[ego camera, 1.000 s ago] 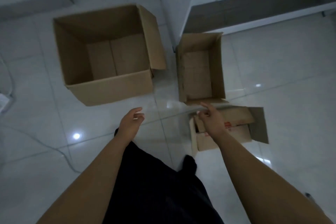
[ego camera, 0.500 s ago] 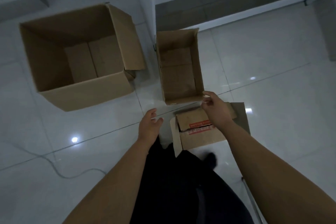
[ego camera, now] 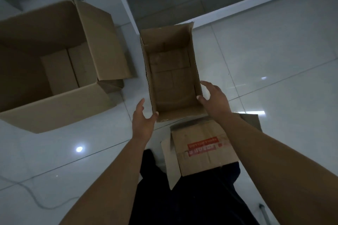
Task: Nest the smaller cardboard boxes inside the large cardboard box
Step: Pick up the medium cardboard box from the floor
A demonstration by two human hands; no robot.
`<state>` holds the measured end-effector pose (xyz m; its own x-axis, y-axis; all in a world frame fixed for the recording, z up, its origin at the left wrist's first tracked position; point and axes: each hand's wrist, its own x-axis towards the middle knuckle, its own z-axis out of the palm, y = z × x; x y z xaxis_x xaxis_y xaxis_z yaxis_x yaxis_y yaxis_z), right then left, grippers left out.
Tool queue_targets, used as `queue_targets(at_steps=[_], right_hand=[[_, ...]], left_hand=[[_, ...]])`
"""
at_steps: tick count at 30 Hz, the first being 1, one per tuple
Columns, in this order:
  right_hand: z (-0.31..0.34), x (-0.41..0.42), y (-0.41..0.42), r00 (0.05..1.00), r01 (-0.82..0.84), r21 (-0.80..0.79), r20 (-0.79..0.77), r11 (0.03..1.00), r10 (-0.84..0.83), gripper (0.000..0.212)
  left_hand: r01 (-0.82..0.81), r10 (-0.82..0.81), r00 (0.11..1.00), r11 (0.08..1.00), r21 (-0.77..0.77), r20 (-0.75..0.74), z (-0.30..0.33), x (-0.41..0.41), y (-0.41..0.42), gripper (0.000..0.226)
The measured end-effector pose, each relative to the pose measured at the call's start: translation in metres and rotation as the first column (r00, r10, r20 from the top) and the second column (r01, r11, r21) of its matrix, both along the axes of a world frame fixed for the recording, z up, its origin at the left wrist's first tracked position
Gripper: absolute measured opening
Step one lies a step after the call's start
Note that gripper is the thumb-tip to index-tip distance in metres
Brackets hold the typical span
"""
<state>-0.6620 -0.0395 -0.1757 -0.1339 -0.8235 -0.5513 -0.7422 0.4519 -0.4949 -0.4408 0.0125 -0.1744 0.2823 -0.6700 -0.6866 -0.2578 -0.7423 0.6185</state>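
The large cardboard box (ego camera: 102,42) stands open and empty on the floor at the left. To its right is a narrower medium cardboard box (ego camera: 172,78), also open and empty. A small cardboard box (ego camera: 203,144) with red tape lies just in front of it, by my legs, flaps loose. My left hand (ego camera: 144,120) is spread at the medium box's near left corner, thumb touching the corner, fingers off the wall. On the near right side, my right hand (ego camera: 214,97) is spread too, thumb on the rim and fingers along the outer wall.
Glossy white floor tiles (ego camera: 274,60) run all around the boxes. A white wall corner with a grey skirting (ego camera: 164,0) rises right behind the medium box. A thin cable (ego camera: 36,201) lies on the floor at the lower left.
The view has closed in on the boxes. My right hand left the small box and went to the medium box's right wall. My left hand rose to its near left corner.
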Motion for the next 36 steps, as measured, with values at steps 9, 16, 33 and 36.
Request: queue_targets(at_steps=[9, 16, 33, 36], right_hand=[[-0.076, -0.013, -0.039, 0.983, -0.182, 0.008, 0.02, 0.983, 0.182, 0.076], [-0.087, -0.052, -0.037, 0.999, -0.051, 0.022, -0.002, 0.998, 0.051, 0.088], [-0.103, -0.05, 0.039, 0.838, 0.435, 0.008, 0.361, 0.9, -0.408, 0.09], [-0.101, -0.075, -0.001, 0.986, 0.169, -0.235, 0.05, 0.957, -0.162, 0.089]], left_hand=[[-0.06, 0.061, 0.998, 0.972, -0.226, -0.002, -0.084, -0.027, 0.007, 0.062], [-0.098, 0.108, 0.994, 0.958, -0.27, 0.022, -0.105, -0.019, 0.002, 0.061], [0.298, -0.269, 0.906, 0.954, -0.04, 0.328, -0.101, 0.01, -0.082, 0.062], [-0.078, 0.087, 0.986, 0.995, -0.066, 0.143, -0.101, -0.013, -0.044, 0.073]])
